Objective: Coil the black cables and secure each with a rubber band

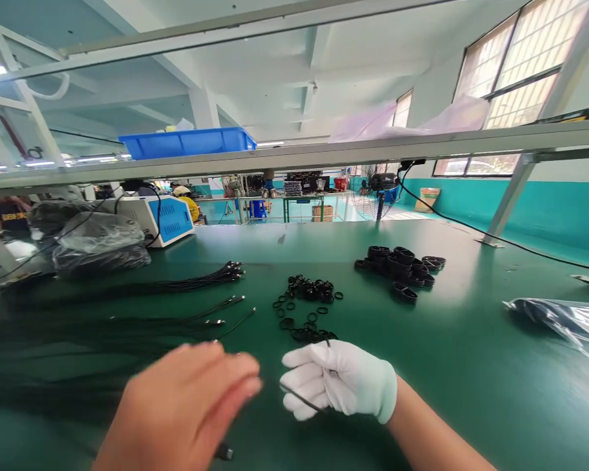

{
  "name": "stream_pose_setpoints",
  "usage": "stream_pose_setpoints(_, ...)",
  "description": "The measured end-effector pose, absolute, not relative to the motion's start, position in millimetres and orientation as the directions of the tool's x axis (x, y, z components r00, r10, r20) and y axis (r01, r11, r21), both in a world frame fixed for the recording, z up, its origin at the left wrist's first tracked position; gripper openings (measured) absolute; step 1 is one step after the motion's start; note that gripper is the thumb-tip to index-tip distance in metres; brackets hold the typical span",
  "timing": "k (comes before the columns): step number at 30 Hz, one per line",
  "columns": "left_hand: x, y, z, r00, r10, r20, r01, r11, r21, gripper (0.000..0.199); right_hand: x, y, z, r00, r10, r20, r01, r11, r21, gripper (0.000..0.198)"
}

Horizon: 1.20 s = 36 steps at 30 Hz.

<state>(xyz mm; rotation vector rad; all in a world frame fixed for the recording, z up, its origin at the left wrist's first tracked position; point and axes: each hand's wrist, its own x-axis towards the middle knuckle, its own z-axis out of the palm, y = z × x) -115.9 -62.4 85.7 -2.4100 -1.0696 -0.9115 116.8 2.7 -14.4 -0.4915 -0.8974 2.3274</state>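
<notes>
My right hand (341,379), in a white glove, is turned partly palm up with its fingers curled. A thin black cable (302,398) crosses its fingers, and a bit of black shows at the thumb tip. My left hand (181,405), bare and blurred, hovers to the left, apart from the glove; whether its fingers hold anything cannot be made out. A black cable plug (224,452) shows below it. Small black rings (311,289) lie loosely heaped beyond the glove. Black cables with metal plugs (226,271) stretch along the left of the green table (451,366).
Bundled black cable ties or bands (397,265) are piled at the right back. A clear plastic bag (559,317) lies far right. At left stand a blue-and-white machine (169,219) and plastic-wrapped goods (101,242). Overhead, a shelf (304,157) carries a blue tray (189,142).
</notes>
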Motion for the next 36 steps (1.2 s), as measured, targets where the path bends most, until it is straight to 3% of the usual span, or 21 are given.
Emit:
stream_pose_setpoints(3, -106.9, -25.1, 103.5, 0.357, 0.744, 0.564, 0.830, -0.530, 0.173, 0.024, 102.2, -16.6, -10.6, -0.904, 0.424, -0.054, -0.258, -0.643, -0.721, 0.058)
stream_pose_setpoints(5, -101.5, -0.8, 99.9, 0.299, 0.835, 0.462, 0.859, -0.446, 0.250, 0.022, 93.6, -25.7, -10.7, -0.930, 0.365, -0.049, -0.213, -0.643, -0.735, 0.053)
stream_pose_setpoints(8, -94.9, 21.7, 75.5, 0.285, 0.887, 0.363, 0.894, -0.383, 0.233, 0.025, 86.3, -30.8, -11.2, -0.916, 0.399, -0.041, -0.242, -0.631, -0.737, 0.048)
stream_pose_setpoints(11, -93.7, 20.2, 39.4, 0.374, 0.890, 0.262, 0.888, -0.425, 0.175, 0.029, 89.9, -26.5, -2.7, -0.827, 0.558, 0.069, -0.450, -0.584, -0.676, 0.044)
stream_pose_setpoints(15, -122.9, 1.8, 3.6, 0.401, 0.899, 0.174, 0.913, -0.409, 0.009, 0.029, 115.2, -20.8, 25.4, -0.541, 0.818, 0.194, -0.765, -0.384, -0.516, 0.021)
stream_pose_setpoints(17, -156.5, -1.5, 0.5, 0.288, 0.936, 0.203, 0.957, -0.276, -0.086, 0.027, 135.1, -21.0, 37.7, -0.263, 0.956, 0.127, -0.839, -0.162, -0.520, 0.006)
stream_pose_setpoints(18, -177.3, -1.3, 3.2, 0.206, 0.952, 0.225, 0.975, -0.182, -0.125, 0.026, 145.7, -20.9, 41.0, -0.095, 0.995, 0.038, -0.831, -0.058, -0.553, 0.012)
stream_pose_setpoints(20, -222.6, 0.8, 16.0, 0.022, 0.962, 0.271, 0.984, 0.027, -0.175, 0.022, 164.6, -18.9, 41.2, 0.211, 0.968, -0.136, -0.732, 0.064, -0.679, 0.036)
stream_pose_setpoints(23, -282.8, 1.9, 48.8, -0.216, 0.908, 0.358, 0.938, 0.295, -0.182, 0.022, 178.5, -14.5, 31.3, 0.302, 0.939, -0.166, -0.574, 0.040, -0.818, 0.038)
stream_pose_setpoints(25, -308.8, 0.3, 74.0, -0.302, 0.829, 0.470, 0.895, 0.417, -0.160, 0.032, 174.4, -14.1, 26.0, 0.170, 0.968, -0.187, -0.605, -0.047, -0.795, 0.032)
stream_pose_setpoints(28, -324.5, -3.1, 101.7, -0.331, 0.753, 0.568, 0.864, 0.485, -0.139, 0.045, 150.1, -18.6, 24.8, -0.295, 0.954, -0.058, -0.684, -0.253, -0.684, 0.015)
stream_pose_setpoints(30, -316.6, -4.6, 105.6, -0.311, 0.784, 0.538, 0.881, 0.450, -0.146, 0.040, 126.8, -23.8, 22.8, -0.616, 0.786, 0.054, -0.611, -0.433, -0.663, 0.024)
stream_pose_setpoints(31, -305.5, -5.1, 102.5, -0.286, 0.812, 0.509, 0.899, 0.412, -0.151, 0.037, 115.1, -26.7, 20.0, -0.725, 0.687, 0.038, -0.532, -0.524, -0.665, 0.029)
stream_pose_setpoints(34, -242.0, -9.5, 79.1, -0.096, 0.900, 0.425, 0.974, 0.174, -0.148, 0.035, 86.8, -35.7, 4.3, -0.889, 0.454, -0.057, -0.313, -0.695, -0.647, 0.035)
stream_pose_setpoints(35, -213.8, -12.9, 69.5, 0.029, 0.920, 0.391, 0.991, 0.023, -0.130, 0.034, 81.0, -38.5, -1.7, -0.906, 0.418, -0.063, -0.280, -0.705, -0.651, 0.032)
stream_pose_setpoints(36, -185.0, -17.1, 60.3, 0.207, 0.906, 0.368, 0.977, -0.210, -0.032, 0.034, 77.0, -41.0, -6.9, -0.914, 0.399, -0.070, -0.254, -0.700, -0.668, 0.030)
